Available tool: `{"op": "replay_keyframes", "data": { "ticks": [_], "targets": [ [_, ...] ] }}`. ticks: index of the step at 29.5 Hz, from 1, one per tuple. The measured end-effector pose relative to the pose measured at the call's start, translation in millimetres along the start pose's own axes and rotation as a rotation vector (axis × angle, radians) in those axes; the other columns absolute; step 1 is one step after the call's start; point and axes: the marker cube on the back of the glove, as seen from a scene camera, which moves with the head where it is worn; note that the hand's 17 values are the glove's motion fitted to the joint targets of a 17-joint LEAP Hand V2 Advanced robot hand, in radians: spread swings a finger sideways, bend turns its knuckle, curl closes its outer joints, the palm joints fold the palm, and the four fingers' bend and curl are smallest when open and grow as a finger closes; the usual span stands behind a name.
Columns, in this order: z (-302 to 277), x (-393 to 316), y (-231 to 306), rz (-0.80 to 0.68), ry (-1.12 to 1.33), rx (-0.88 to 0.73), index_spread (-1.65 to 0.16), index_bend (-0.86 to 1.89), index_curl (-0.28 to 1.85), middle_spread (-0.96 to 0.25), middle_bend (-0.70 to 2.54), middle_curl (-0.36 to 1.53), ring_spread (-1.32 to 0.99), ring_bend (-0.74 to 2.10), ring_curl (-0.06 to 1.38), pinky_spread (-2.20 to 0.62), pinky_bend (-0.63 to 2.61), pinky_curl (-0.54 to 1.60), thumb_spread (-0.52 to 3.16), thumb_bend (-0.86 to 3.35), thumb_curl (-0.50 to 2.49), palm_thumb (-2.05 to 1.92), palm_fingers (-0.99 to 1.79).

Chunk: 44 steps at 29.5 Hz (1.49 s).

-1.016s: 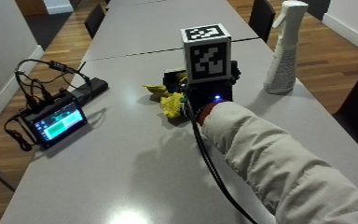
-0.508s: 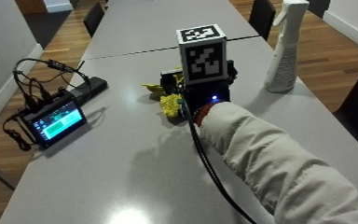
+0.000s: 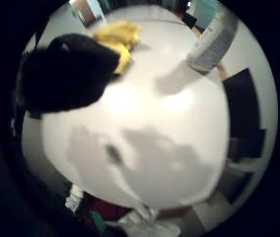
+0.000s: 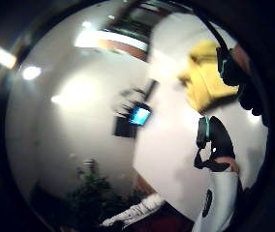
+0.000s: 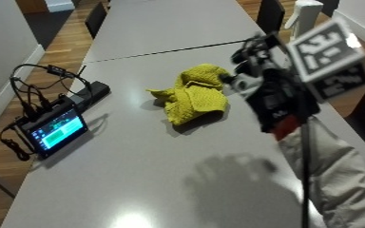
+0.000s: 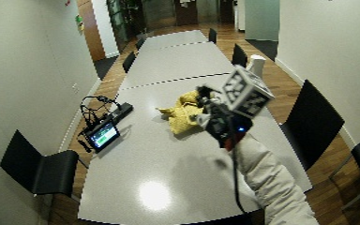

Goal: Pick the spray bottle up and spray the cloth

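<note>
The gloved right hand is raised above the bench, at the right of the outside view, between the yellow cloth and the spray bottle. It holds nothing. Whether its fingers are spread or curled I cannot tell, since the rig on its back hides them there and the palm views show only dark shapes at their edges.

The spray bottle stands upright near the bench's far right edge, at the upper right of the outside view, mostly hidden behind the hand; in the little finger side palm view its white body rises from the bench, well apart from the cloth. The cloth lies crumpled at mid-bench. A small screen with cables sits at the left edge.

The step in hand looks like the reach for the bottle. To do it well, the hand should come at the bottle from the side, level with its neck, and wrap round below the trigger so one finger can reach it. A tall, narrow bottle near an edge may tip if nudged, so close on it squarely.
</note>
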Motion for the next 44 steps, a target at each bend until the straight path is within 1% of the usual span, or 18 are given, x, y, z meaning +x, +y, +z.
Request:
{"op": "replay_keyframes", "data": {
  "ticks": [2,4,6,8,9,12,14,17,20,21,22,24,31,34,36,39,42,44],
  "targets": [
    [-23,12,2,-0.036,-0.172,0.107,-0.23,0.17,0.27,-0.08,0.44,0.4,-0.1,0.57,0.4,-0.18,0.48,0.37,0.81,0.22,0.41,0.94,0.91],
    [-43,32,-2,-0.028,-0.251,0.221,-0.25,0.21,0.3,-0.08,0.4,0.4,-0.1,0.5,0.4,-0.14,0.41,0.37,0.85,0.23,0.41,0.96,0.7],
    [-64,67,-10,0.03,-0.285,0.366,-0.27,0.26,0.34,-0.07,0.39,0.41,-0.1,0.4,0.39,-0.08,0.31,0.36,0.88,0.24,0.43,0.99,0.47],
    [-82,111,-21,0.115,-0.286,0.479,-0.28,0.27,0.35,-0.07,0.4,0.41,-0.11,0.35,0.39,-0.02,0.2,0.33,0.89,0.24,0.43,1.01,0.32],
    [-88,133,-26,0.162,-0.288,0.508,-0.29,0.25,0.35,-0.06,0.39,0.41,-0.11,0.33,0.38,0.0,0.17,0.32,0.89,0.23,0.44,1.01,0.23],
    [-101,185,-30,0.285,-0.316,0.514,-0.31,0.21,0.34,-0.04,0.39,0.41,-0.1,0.3,0.35,0.04,0.12,0.28,0.88,0.2,0.44,1.01,0.16],
    [-111,210,-28,0.331,-0.321,0.5,-0.32,0.17,0.32,-0.03,0.41,0.41,-0.1,0.33,0.34,0.06,0.1,0.24,0.86,0.17,0.44,1.0,0.21],
    [-131,229,-19,0.334,-0.328,0.493,-0.34,0.17,0.31,-0.05,0.47,0.42,-0.12,0.41,0.33,0.08,0.07,0.19,0.83,0.13,0.44,0.99,0.36],
    [-152,231,-11,0.299,-0.358,0.517,-0.32,0.27,0.34,-0.09,0.57,0.44,-0.14,0.49,0.33,0.07,0.06,0.16,0.8,0.13,0.46,1.04,0.78],
    [-158,231,-9,0.286,-0.371,0.533,-0.31,0.24,0.33,-0.09,0.52,0.43,-0.15,0.53,0.33,0.02,0.22,0.19,0.76,0.12,0.48,1.06,0.97],
    [-163,230,-8,0.273,-0.383,0.552,-0.3,0.2,0.32,-0.1,0.48,0.42,-0.15,0.51,0.32,-0.03,0.3,0.22,0.73,0.12,0.48,1.07,1.03],
    [-173,229,-7,0.25,-0.399,0.593,-0.29,0.18,0.34,-0.1,0.45,0.43,-0.15,0.55,0.36,-0.1,0.37,0.26,0.66,0.11,0.5,1.1,1.11],
    [-190,228,-9,0.252,-0.386,0.709,-0.27,0.16,0.4,-0.11,0.45,0.47,-0.16,0.57,0.44,-0.18,0.39,0.35,0.52,0.08,0.56,1.16,1.13],
    [-193,230,-10,0.273,-0.304,0.698,-0.27,0.16,0.41,-0.11,0.45,0.48,-0.15,0.56,0.45,-0.19,0.38,0.36,0.47,0.07,0.58,1.17,1.12],
    [-192,216,-17,0.256,-0.18,0.65,-0.26,0.16,0.41,-0.11,0.45,0.48,-0.15,0.56,0.45,-0.19,0.38,0.37,0.44,0.06,0.59,1.18,1.12],
    [-183,177,-45,0.17,0.133,0.53,-0.26,0.16,0.42,-0.11,0.45,0.49,-0.15,0.55,0.46,-0.2,0.37,0.38,0.41,0.04,0.6,1.19,1.12],
    [-160,132,-78,0.063,0.492,0.421,-0.26,0.16,0.42,-0.11,0.44,0.5,-0.16,0.55,0.46,-0.21,0.36,0.38,0.38,0.02,0.62,1.2,1.12],
    [-141,108,-89,0.0,0.696,0.362,-0.26,0.15,0.42,-0.11,0.44,0.5,-0.16,0.54,0.46,-0.21,0.36,0.39,0.37,0.01,0.63,1.2,1.12]
  ]
}}
